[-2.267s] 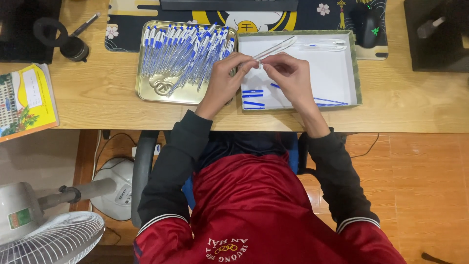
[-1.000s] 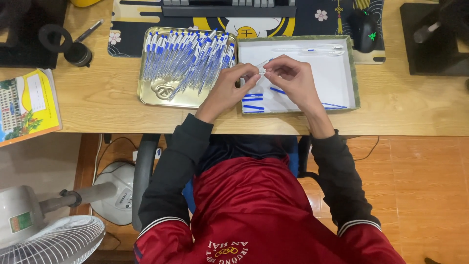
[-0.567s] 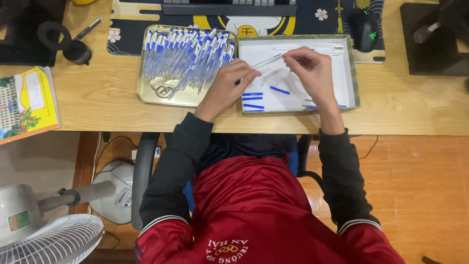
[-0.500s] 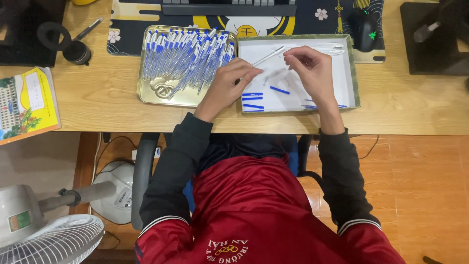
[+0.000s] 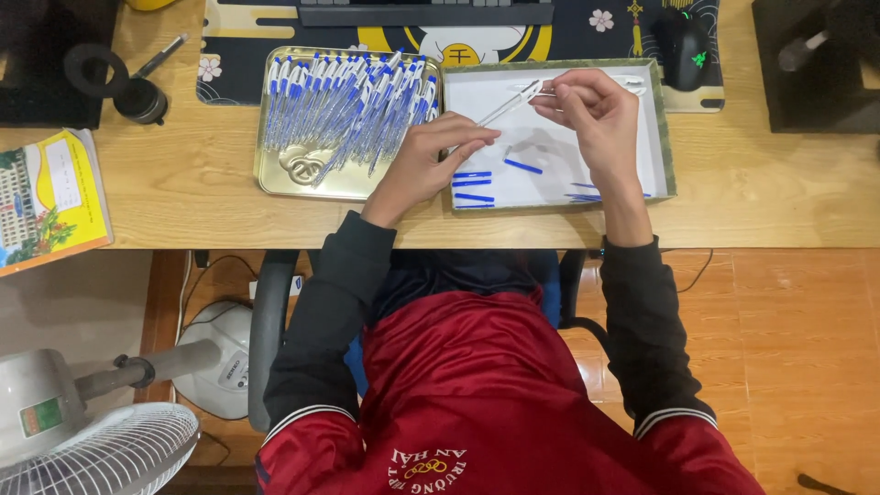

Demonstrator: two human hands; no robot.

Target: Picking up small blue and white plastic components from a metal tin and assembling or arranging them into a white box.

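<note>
I look down on my two hands above the tabletop (image 5: pixel 183 197). My right hand (image 5: pixel 596 119) is raised over the far part of the white tray (image 5: pixel 662 128), and its fingertips (image 5: pixel 550 94) pinch one end of a clear pen barrel (image 5: pixel 506 104). The long axis of the barrel runs on a slant from my right fingertips, near the far rim, down and leftward toward my left hand (image 5: pixel 431 165), so its free end points at that hand. My left hand rests at the near left corner of the same tray, the fingers loosely curled and stretched toward the barrel; I cannot tell whether they pinch something small, and they do not touch the barrel. So the right hand has the barrel and the left is just beside its free end. Between the two hands, on the white floor of the tray, lies one short blue piece (image 5: pixel 522 166), and several more blue pieces (image 5: pixel 472 186) lie just beside my left fingers near the front rim. To the left of my left hand stands a golden tray (image 5: pixel 275 179), touching the white one, filled with many blue and clear pens (image 5: pixel 344 105).
</note>
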